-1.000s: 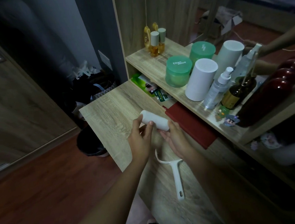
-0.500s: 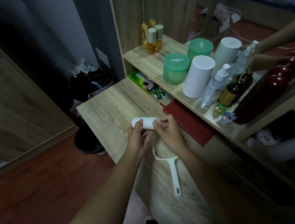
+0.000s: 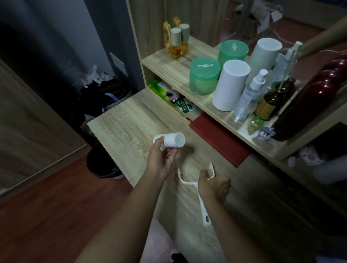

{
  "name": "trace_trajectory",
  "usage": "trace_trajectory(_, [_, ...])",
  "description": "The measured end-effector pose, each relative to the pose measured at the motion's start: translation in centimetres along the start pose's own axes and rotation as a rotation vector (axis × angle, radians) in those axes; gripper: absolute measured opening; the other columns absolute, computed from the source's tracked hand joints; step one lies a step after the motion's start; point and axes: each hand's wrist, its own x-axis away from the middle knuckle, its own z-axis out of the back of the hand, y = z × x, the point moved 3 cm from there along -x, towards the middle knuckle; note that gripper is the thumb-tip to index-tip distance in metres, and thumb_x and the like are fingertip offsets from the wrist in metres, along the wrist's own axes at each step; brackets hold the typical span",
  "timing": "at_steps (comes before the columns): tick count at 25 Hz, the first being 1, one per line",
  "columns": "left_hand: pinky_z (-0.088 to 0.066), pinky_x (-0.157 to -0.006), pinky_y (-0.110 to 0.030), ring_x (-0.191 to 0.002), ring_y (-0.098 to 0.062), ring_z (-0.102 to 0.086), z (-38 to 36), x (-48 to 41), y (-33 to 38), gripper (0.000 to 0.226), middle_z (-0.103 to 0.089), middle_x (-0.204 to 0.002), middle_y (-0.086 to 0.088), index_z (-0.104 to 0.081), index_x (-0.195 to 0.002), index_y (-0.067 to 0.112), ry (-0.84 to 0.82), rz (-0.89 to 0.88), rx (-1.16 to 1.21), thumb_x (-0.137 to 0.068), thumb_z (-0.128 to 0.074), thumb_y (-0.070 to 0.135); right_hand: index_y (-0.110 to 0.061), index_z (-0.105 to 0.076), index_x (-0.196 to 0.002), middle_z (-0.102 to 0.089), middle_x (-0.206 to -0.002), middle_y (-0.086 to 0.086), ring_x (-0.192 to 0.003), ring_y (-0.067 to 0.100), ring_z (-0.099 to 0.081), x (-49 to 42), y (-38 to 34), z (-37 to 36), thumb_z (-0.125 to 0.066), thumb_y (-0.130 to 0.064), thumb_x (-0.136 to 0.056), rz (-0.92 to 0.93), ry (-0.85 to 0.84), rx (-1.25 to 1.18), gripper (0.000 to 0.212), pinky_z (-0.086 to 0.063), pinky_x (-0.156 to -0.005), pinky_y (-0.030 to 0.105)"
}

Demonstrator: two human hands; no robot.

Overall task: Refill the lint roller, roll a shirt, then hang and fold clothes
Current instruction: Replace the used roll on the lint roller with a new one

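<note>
My left hand point(image 3: 161, 160) holds a white lint roll refill point(image 3: 172, 140) above the wooden desk point(image 3: 126, 124), its round end with a centre hole turned toward me. The white lint roller handle point(image 3: 200, 199) lies on the desk near me, its forked frame pointing away. My right hand point(image 3: 213, 185) rests over the frame where the fork meets the stem, fingers curled round it. No shirt or other clothes show.
A shelf point(image 3: 176, 69) to the right carries two green jars point(image 3: 204, 78), white cylinders point(image 3: 230, 85), a spray bottle point(image 3: 250, 96), a brown bottle point(image 3: 274, 100) and small figurines. A red notebook point(image 3: 221, 140) lies under the shelf edge. A black bin point(image 3: 102, 164) stands left of the desk.
My right hand has let go of the refill and dropped down onto the roller handle. My left hand alone keeps the refill, now turned so that its end faces me.
</note>
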Motion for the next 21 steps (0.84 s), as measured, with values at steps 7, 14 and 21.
trace_trajectory(7, [-0.058,-0.07,-0.035,-0.104,-0.026,-0.055,0.8,-0.4,1.1,0.032,-0.049,-0.109,-0.016,-0.044,-0.119,0.016,-0.035,0.024,-0.286,-0.088,-0.055,0.016,-0.001,-0.047,-0.117,-0.062,-0.111,0.022,-0.099,0.036,-0.06,-1.2,-2.6,0.6,-0.033,-0.027,-0.099,0.369,-0.162,0.196,0.034,-0.036,-0.069,0.032])
trace_trajectory(14, [-0.053,-0.061,-0.031,-0.094,-0.022,-0.056,1.7,-0.2,1.7,0.041,-0.052,-0.112,-0.01,-0.047,-0.121,0.024,-0.204,0.04,-0.784,-0.081,-0.055,0.019,-0.014,-0.043,-0.09,-0.058,-0.072,0.008,-0.069,0.03,-0.059,-0.4,-8.3,2.5,-0.029,-0.034,-0.099,0.921,-0.308,0.271,0.026,-0.043,-0.059,0.038])
trace_trajectory(21, [-0.054,-0.063,-0.031,-0.096,-0.021,-0.056,1.1,1.1,1.3,0.037,-0.055,-0.108,-0.006,-0.05,-0.118,0.033,-0.329,0.07,-0.898,-0.089,-0.047,0.01,-0.011,-0.047,-0.106,-0.067,-0.092,0.013,-0.085,0.03,-0.06,0.6,-9.7,3.3,-0.026,-0.033,-0.1,0.974,-0.337,0.384,0.031,-0.033,-0.066,0.031])
